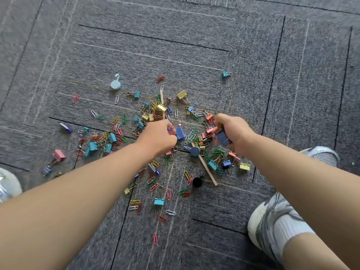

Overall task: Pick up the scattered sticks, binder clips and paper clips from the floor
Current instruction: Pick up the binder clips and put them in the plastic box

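Coloured binder clips and paper clips lie scattered over the grey carpet (pixel 175 45). My left hand (pixel 158 136) is curled over the pile's middle, pinching small clips beside a blue binder clip (pixel 180 132). My right hand (pixel 232 133) grips a bunch of clips, among them a dark blue binder clip (pixel 222 138) and pink ones. One wooden stick (pixel 206 168) lies slanted below my right hand. Another stick (pixel 162 98) points away at the pile's far side. A lone teal binder clip (pixel 226 74) sits far right.
Round magnetic hooks lie among the clips: pale blue (pixel 115 84), grey-blue (pixel 194 151) and black (pixel 197 181). A pink binder clip (pixel 59 155) lies at the left. My shoes (pixel 272 221) stand at the right, another shoe (pixel 8 184) at the left edge.
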Demonstrator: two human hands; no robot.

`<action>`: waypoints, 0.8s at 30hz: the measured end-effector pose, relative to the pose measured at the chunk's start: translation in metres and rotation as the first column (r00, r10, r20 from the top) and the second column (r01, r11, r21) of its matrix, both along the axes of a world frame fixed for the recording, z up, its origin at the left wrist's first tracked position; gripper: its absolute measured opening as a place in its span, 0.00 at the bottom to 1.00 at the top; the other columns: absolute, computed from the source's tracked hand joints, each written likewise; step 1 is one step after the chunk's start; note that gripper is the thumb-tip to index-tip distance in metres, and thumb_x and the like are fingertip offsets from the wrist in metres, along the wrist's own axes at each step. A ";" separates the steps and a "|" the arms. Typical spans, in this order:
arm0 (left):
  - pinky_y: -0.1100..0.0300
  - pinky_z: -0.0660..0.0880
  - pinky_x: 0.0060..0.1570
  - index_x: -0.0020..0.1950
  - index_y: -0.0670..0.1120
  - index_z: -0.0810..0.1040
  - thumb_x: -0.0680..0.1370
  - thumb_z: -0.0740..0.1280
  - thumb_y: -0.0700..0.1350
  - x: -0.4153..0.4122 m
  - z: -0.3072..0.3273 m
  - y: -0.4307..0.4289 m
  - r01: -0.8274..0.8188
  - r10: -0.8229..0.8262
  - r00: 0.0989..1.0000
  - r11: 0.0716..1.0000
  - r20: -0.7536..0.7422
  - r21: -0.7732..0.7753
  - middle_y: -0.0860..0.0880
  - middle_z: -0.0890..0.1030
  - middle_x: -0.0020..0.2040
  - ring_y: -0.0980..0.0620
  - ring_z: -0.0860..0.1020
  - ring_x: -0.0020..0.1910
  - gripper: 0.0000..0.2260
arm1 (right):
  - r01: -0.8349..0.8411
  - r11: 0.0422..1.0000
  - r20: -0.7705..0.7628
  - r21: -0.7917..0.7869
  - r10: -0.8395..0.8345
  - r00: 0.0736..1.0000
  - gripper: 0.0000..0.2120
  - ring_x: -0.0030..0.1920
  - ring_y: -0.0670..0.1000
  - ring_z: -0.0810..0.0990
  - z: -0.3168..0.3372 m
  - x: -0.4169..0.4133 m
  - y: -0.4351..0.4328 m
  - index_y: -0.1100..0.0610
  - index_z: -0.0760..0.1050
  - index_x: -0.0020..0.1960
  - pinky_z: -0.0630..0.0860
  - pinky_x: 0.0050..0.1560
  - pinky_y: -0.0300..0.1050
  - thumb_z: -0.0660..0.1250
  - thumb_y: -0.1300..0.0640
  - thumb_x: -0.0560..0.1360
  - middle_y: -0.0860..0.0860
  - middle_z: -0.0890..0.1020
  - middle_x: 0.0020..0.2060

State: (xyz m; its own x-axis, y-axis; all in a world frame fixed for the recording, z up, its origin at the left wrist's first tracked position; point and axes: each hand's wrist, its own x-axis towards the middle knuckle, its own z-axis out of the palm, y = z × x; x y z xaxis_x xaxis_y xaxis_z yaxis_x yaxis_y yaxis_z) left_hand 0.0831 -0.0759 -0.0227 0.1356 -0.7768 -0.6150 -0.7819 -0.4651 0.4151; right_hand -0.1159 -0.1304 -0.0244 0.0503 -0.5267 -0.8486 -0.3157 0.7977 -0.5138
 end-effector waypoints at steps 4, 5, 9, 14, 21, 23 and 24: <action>0.59 0.72 0.43 0.44 0.47 0.76 0.75 0.69 0.53 -0.006 0.000 0.001 0.130 -0.130 0.991 0.990 0.016 -0.046 0.49 0.79 0.44 0.51 0.76 0.42 0.10 | 0.014 1.000 -0.038 -0.006 -0.014 0.999 0.06 0.29 0.53 0.74 -0.002 -0.009 -0.003 0.58 0.72 0.40 0.65 0.29 0.42 0.62 0.55 0.71 0.53 0.79 0.34; 0.58 0.73 0.44 0.43 0.48 0.76 0.75 0.69 0.53 -0.007 -0.003 0.001 0.150 -0.149 0.989 0.988 0.025 -0.043 0.49 0.79 0.45 0.51 0.76 0.41 0.09 | 0.021 1.000 -0.047 -0.005 -0.021 0.999 0.06 0.30 0.53 0.74 -0.004 -0.011 -0.003 0.58 0.72 0.39 0.65 0.30 0.42 0.62 0.55 0.71 0.53 0.79 0.34; 0.51 0.76 0.50 0.44 0.50 0.74 0.76 0.67 0.52 -0.014 -0.015 -0.002 0.120 -0.113 0.988 0.991 0.101 -0.065 0.48 0.78 0.48 0.48 0.76 0.46 0.07 | 0.004 1.000 -0.085 -0.015 -0.005 0.996 0.08 0.36 0.55 0.74 -0.005 -0.013 -0.003 0.57 0.74 0.38 0.65 0.33 0.46 0.63 0.52 0.68 0.55 0.78 0.38; 0.49 0.79 0.45 0.63 0.45 0.68 0.78 0.66 0.51 -0.035 -0.016 -0.016 0.142 -0.134 0.982 0.988 0.129 -0.055 0.46 0.80 0.47 0.45 0.79 0.45 0.17 | -0.062 0.997 -0.110 -0.037 0.058 0.992 0.10 0.37 0.54 0.71 -0.007 -0.011 0.001 0.57 0.72 0.41 0.63 0.33 0.46 0.63 0.50 0.65 0.55 0.75 0.38; 0.54 0.69 0.40 0.58 0.40 0.68 0.76 0.70 0.50 -0.039 -0.019 -0.038 0.167 -0.177 0.941 0.984 0.288 0.059 0.40 0.78 0.52 0.41 0.76 0.50 0.19 | -0.509 0.833 -0.222 -0.216 0.466 0.857 0.08 0.29 0.50 0.71 0.002 0.003 0.016 0.60 0.75 0.41 0.74 0.32 0.45 0.64 0.55 0.73 0.52 0.75 0.31; 0.53 0.70 0.40 0.55 0.41 0.70 0.76 0.69 0.49 -0.038 -0.022 -0.037 0.225 -0.226 0.937 0.974 0.266 0.035 0.41 0.78 0.50 0.41 0.76 0.49 0.15 | -0.757 0.609 -0.405 -0.237 0.646 0.647 0.06 0.33 0.50 0.74 0.003 0.012 0.021 0.56 0.74 0.43 0.73 0.34 0.42 0.64 0.53 0.72 0.50 0.78 0.34; 0.54 0.71 0.40 0.52 0.42 0.71 0.77 0.68 0.49 -0.036 -0.023 -0.035 0.245 -0.243 0.941 0.969 0.238 0.018 0.42 0.78 0.48 0.42 0.77 0.47 0.13 | -0.855 0.466 -0.495 -0.226 0.701 0.513 0.06 0.36 0.51 0.75 0.005 0.016 0.026 0.54 0.73 0.46 0.72 0.34 0.42 0.64 0.53 0.72 0.50 0.78 0.37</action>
